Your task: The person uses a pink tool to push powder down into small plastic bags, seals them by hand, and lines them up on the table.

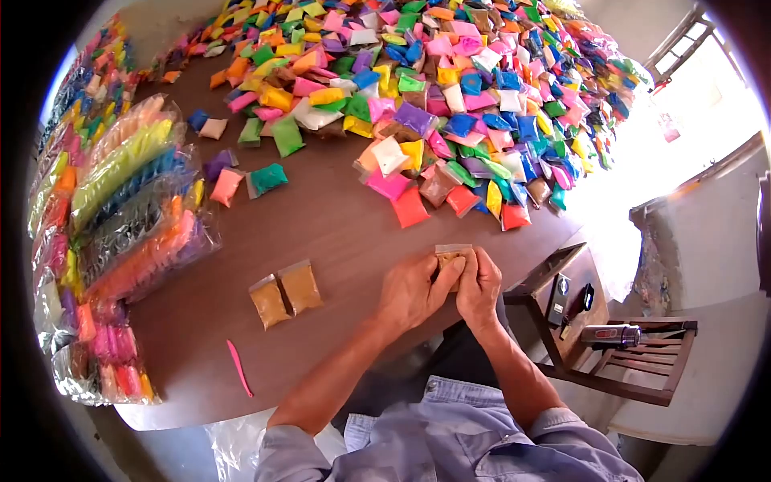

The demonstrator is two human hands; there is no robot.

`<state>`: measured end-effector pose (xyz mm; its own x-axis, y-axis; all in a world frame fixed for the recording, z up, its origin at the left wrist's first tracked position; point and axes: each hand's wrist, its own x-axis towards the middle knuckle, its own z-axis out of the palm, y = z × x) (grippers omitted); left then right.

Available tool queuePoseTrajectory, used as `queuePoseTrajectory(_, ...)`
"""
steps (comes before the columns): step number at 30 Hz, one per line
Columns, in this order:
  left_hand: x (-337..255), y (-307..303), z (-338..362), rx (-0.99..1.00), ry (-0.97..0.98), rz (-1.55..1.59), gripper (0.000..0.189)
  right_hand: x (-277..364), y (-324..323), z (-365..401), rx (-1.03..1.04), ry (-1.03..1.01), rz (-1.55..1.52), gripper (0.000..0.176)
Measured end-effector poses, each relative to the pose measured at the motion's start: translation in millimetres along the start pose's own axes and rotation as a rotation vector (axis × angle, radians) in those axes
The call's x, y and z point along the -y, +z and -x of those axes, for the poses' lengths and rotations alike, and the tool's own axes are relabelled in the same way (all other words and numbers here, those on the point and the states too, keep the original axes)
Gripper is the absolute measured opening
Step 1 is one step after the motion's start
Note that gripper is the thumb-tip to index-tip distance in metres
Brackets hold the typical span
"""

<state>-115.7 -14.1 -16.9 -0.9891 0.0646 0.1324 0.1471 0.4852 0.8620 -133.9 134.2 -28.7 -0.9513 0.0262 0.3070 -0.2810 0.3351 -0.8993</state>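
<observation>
Both hands meet near the table's front edge around a small clear packet with brown contents (454, 252). My left hand (416, 287) is closed on the packet's left side, its thumb across the front. My right hand (479, 289) grips the other side, fingers pressed together. The packet's top edge shows above the fingers; its lower part is hidden. To the left on the table (345, 217) lie two brown packets side by side, a left one (270, 303) and a right one (300, 287). A thin pink tool (239, 368) lies nearer the front left.
A large heap of colourful packets (434, 80) covers the table's far side. Bundled packets in clear bags (136, 217) line the left. A teal packet (267, 179) lies between them. At the right, a wooden chair (574, 309) holds a flask (610, 336) and small black items.
</observation>
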Motion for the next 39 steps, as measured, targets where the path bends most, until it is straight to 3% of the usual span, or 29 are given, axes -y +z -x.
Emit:
queuePoseTrajectory(2,10,8,0,-0.147,0.152,0.08,0.026,2,1,-1,-0.017,-0.019,0.002,0.03)
queuePoseTrajectory(5,9,6,3,-0.198,0.212,0.063,0.024,-1,-4,-1,0.092,0.037,-0.079,0.034)
queuePoseTrajectory(9,4,3,5,-0.196,0.155,0.116,0.025,-1,2,0,0.092,-0.009,-0.116,0.035)
queuePoseTrajectory(11,-2,-3,5,-0.048,-0.043,0.129,0.046,-6,3,0,0.051,-0.008,-0.081,0.034)
queuePoseTrajectory(18,2,3,6,-0.052,0.037,0.03,0.042,-2,1,-1,0.034,0.032,-0.145,0.036)
queuePoseTrajectory(20,3,2,6,-0.128,0.111,0.163,0.029,5,1,0,0.059,0.072,-0.151,0.038)
queuePoseTrajectory(23,9,8,7,-0.103,0.099,0.173,0.027,1,-4,0,0.104,0.124,-0.147,0.04)
queuePoseTrajectory(25,6,4,6,-0.055,0.037,0.185,0.03,0,-3,1,0.084,0.177,-0.157,0.03)
queuePoseTrajectory(26,3,3,4,-0.009,-0.025,0.192,0.033,-12,-1,1,0.038,0.051,-0.079,0.027)
queuePoseTrajectory(30,-3,1,3,-0.117,0.05,0.236,0.037,-7,1,1,0.024,-0.022,-0.112,0.023)
queuePoseTrajectory(32,-2,-1,2,-0.092,-0.069,0.321,0.036,-8,1,1,0.044,-0.018,-0.142,0.024)
queuePoseTrajectory(39,-1,-5,2,-0.114,0.04,0.24,0.034,-2,0,-3,0.087,0.007,-0.164,0.026)
